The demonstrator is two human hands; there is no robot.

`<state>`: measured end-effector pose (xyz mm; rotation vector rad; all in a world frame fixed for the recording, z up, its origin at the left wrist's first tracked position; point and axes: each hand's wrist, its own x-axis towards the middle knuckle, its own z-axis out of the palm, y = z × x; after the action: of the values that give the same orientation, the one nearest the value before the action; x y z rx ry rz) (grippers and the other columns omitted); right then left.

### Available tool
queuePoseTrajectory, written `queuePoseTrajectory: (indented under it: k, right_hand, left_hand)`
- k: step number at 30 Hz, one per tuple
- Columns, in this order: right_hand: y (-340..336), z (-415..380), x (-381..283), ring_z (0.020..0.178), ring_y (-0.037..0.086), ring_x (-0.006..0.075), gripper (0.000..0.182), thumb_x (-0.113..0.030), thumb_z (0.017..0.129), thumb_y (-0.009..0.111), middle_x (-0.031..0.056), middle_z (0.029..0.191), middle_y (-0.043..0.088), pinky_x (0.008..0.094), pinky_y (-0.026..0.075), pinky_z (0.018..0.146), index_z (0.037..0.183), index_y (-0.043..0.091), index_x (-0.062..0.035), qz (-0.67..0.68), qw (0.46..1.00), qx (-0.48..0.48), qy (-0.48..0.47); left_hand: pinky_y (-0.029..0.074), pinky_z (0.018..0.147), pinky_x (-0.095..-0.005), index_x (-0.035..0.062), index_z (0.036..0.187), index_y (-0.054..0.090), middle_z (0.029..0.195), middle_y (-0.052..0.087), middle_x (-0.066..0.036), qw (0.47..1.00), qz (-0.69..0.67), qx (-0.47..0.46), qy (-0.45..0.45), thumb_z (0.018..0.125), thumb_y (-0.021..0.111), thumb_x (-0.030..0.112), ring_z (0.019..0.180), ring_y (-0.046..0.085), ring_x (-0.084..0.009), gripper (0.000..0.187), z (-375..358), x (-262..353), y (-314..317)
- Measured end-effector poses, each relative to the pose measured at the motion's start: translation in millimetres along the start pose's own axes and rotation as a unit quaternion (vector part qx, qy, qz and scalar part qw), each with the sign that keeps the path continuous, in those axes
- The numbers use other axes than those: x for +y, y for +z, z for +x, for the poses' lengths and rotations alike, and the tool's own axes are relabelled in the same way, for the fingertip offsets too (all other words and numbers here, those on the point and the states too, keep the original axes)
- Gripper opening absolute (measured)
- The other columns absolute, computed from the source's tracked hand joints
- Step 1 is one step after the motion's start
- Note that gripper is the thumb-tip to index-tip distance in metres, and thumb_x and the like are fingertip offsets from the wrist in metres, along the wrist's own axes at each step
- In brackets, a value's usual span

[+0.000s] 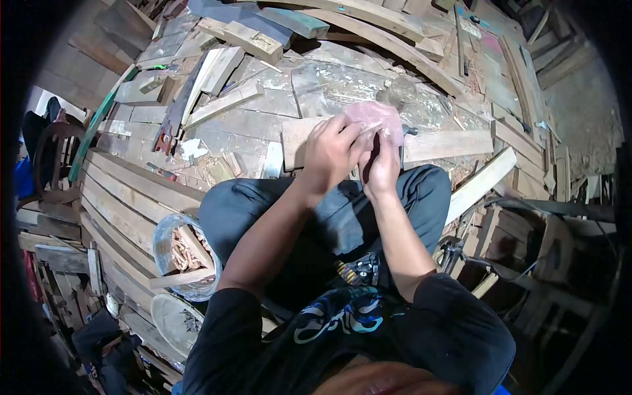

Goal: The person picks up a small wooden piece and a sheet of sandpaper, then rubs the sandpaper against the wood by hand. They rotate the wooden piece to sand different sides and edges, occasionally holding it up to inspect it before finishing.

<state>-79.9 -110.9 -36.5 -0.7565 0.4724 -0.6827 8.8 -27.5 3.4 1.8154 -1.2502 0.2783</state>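
A crumpled, thin pink plastic bag (380, 114) is held up in front of my crossed legs. My left hand (334, 146) is closed, its fingers pinching the near edge of the bag. Close against it, my right hand (384, 163) has its thumb and fingertips on the same edge, with a dark gap inside the palm. What the bag contains, if anything, I cannot make out. Just behind the hands lies a flat wooden board (299, 137), partly covered by my left hand.
A plank (454, 145) extends rightward from the hands. To the left stand a bucket of wood scraps (191, 253) and a pale basin (176, 320). A handsaw (172, 128), wooden blocks (247, 41) and long curved timbers (395, 46) lie on the plank floor.
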Motion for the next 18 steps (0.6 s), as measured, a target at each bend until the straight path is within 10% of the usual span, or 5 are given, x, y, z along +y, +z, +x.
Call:
queuePoseTrajectory:
  k: [11, 18]
  right_hand:
    - [23.5, -0.8, -8.6, 0.111, 0.056, 0.0183, 0.036, -0.026, 0.107, 0.037, 0.0092, 0.12, 0.059, 0.0323, 0.044, 0.099, 0.124, 0.053, 0.0012, 0.08, 0.992, -0.021, -0.095]
    - [26.5, -8.5, -7.4, 0.105, 0.056, 0.014, 0.034, -0.026, 0.107, 0.039, 0.0082, 0.113, 0.06, 0.0273, 0.046, 0.092, 0.118, 0.056, 0.0014, 0.063, 0.994, -0.024, -0.086]
  left_hand:
    - [0.045, 0.07, -0.0398, 0.0041, 0.096, 0.068, 0.088, 0.061, -0.012, 0.996, 0.033, 0.043, 0.075, 0.075, 0.066, 0.002, 0.077, 0.059, -0.0313, 0.021, 2.8, 2.9, -6.6]
    - [0.044, 0.072, -0.0397, 0.0048, 0.094, 0.067, 0.089, 0.06, -0.011, 0.99, 0.079, 0.079, 0.083, 0.075, 0.067, 0.005, 0.08, 0.058, -0.0296, 0.019, 1.5, 8.6, -6.4]
